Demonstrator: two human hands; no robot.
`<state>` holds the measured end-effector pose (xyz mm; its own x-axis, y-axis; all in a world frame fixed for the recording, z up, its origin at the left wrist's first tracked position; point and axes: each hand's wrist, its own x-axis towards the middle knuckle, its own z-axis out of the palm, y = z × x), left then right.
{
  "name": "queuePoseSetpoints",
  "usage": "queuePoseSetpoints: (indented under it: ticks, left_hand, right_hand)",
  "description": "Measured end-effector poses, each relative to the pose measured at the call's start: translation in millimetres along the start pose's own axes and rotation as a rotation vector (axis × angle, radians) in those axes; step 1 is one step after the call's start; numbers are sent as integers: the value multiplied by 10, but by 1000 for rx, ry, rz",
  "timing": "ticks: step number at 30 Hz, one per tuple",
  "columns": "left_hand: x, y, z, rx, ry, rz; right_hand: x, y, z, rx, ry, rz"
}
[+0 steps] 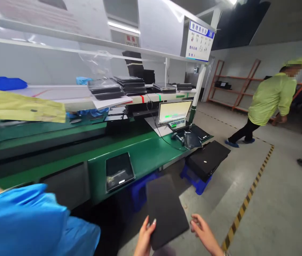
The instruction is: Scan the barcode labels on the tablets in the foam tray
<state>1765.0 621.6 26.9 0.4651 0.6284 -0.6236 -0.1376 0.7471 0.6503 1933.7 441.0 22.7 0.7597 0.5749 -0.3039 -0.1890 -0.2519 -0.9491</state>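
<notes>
The left hand (144, 237) grips the near left edge of a flat black panel (167, 211), thumb on top. The right hand (204, 233) hovers open just beside the panel's right edge; whether it touches is unclear. The panel is held low in front of the green workbench (142, 156). A tablet (119, 171) lies on the bench's near edge, a lit monitor (174, 111) stands further along. Above the bench hangs a blue-headed sign (200, 41) with Chinese characters, too small to read. Right of the bench, a person in a green coat (270, 97) walks.
</notes>
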Motion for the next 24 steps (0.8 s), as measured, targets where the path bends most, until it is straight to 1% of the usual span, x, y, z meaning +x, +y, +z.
queuePoseSetpoints:
  ticks: [1, 3, 5, 7, 10, 12, 13, 15, 18, 20, 22, 24]
  left_hand:
    - [158, 228, 104, 17, 6, 16]
    - [506, 657, 338, 56, 60, 71]
    - [886, 1021, 598, 85, 123, 108]
    - [1279, 1309, 866, 100, 181, 112]
    - [1807, 1611, 1228, 106, 244, 87]
    - [2064, 1748, 1402, 83, 279, 81]
    - [2156, 1801, 1461, 62, 286, 80]
    - [2269, 1880, 1518, 12, 263, 82]
    - [2291, 1933, 1479, -50, 215, 68]
    - [2256, 1928, 1416, -81, 224, 64]
    - [2230, 1901, 1379, -100, 250, 69]
    - [2248, 1870, 1418, -88, 268, 55]
  right_hand:
    - [210, -58, 34, 11, 13, -2]
    - [625, -108, 74, 55, 49, 15]
    - [1032, -111, 63, 97, 100, 52]
    - [1429, -128, -11, 121, 176, 97]
    - [1998, -268, -222, 122, 296, 128]
    - [2376, -442, -391, 85, 362, 105]
    - [2572, -545, -472, 40, 397, 86]
    - [2995, -762, -623, -77, 458, 46]
    - [3712, -1078, -827, -229, 512, 12]
    - [4219, -1268, -958, -312, 520, -12]
    - [4714, -1440, -1078, -397, 507, -36]
    - [5164, -1584, -1168, -463, 469, -49]
